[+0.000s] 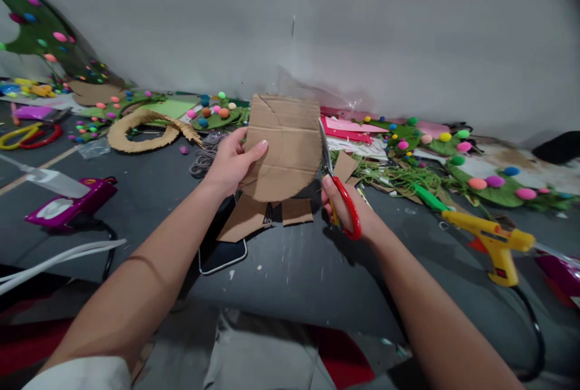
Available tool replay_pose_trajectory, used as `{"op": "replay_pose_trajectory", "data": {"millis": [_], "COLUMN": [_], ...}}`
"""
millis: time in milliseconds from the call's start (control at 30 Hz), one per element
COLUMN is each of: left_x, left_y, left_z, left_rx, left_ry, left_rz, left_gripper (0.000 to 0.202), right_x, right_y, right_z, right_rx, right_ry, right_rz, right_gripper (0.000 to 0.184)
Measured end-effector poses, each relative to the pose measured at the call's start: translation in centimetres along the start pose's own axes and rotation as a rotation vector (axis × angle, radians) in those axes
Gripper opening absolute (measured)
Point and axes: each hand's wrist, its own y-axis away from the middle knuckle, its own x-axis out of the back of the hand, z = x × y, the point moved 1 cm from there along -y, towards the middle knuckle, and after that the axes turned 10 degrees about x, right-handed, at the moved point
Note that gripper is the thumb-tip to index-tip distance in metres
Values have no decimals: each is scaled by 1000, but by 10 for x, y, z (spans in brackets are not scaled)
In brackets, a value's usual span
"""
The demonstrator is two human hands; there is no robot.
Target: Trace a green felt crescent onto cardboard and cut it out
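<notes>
My left hand (236,160) grips a piece of cardboard (285,154) by its left edge, thumb on the face. The cardboard is rounded along the bottom and straight at the top, with a curved line cut or marked near its upper left. In my right hand (347,206) is a pair of scissors (351,209) with red and yellow handles. Their blades point up along the cardboard's right edge; whether they bite into it I cannot tell. Below lie cardboard offcuts (244,218), partly over a phone (223,255).
A yellow glue gun (493,236) lies at right, a purple one (72,200) at left with its cord. A cardboard ring (142,131), grey yarn (206,157), green strands (399,172) and green pieces with pompoms (487,185) line the back. Other scissors (31,134) rest far left.
</notes>
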Motion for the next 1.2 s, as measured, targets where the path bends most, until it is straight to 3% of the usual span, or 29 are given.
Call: {"op": "replay_pose_trajectory", "data": {"millis": [700, 967, 1200], "left_x": [-1, -1, 1], "left_y": [0, -1, -1], "left_z": [-3, -3, -4], "left_rx": [36, 48, 36], "left_ry": [-16, -33, -27], "left_rz": [8, 11, 15], "left_gripper": [47, 50, 50], "right_x": [-3, -3, -5], "right_y": [5, 6, 5], "right_z": [-22, -22, -18], "right_rx": [-37, 31, 4], "right_ry": [141, 211, 208], "right_rz": [55, 88, 112], "right_gripper": [76, 76, 77]}}
